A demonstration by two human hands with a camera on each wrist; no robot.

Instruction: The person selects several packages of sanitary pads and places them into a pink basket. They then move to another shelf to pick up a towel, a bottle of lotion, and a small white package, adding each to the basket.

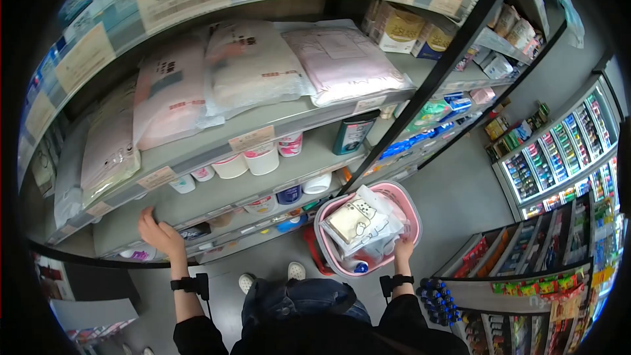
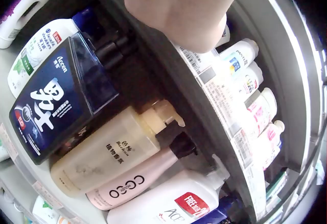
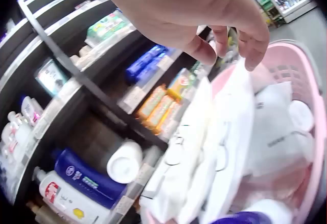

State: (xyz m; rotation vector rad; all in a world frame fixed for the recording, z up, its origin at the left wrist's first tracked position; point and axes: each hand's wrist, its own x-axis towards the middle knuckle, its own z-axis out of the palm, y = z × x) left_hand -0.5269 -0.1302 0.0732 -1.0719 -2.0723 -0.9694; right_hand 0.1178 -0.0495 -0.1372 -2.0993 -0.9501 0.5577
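Pink basket (image 1: 409, 205), already loaded with white packs, is touched by the loose-fingered right hand (image 1: 403, 250); the shelf edge (image 1: 197, 200) is clasped by the left hand (image 1: 156, 231).

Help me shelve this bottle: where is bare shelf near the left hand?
Bare grey shelf runs between the left hand and the white tubs. Below the edge, the pump bottles lie packed. The pink basket is full of white packs.
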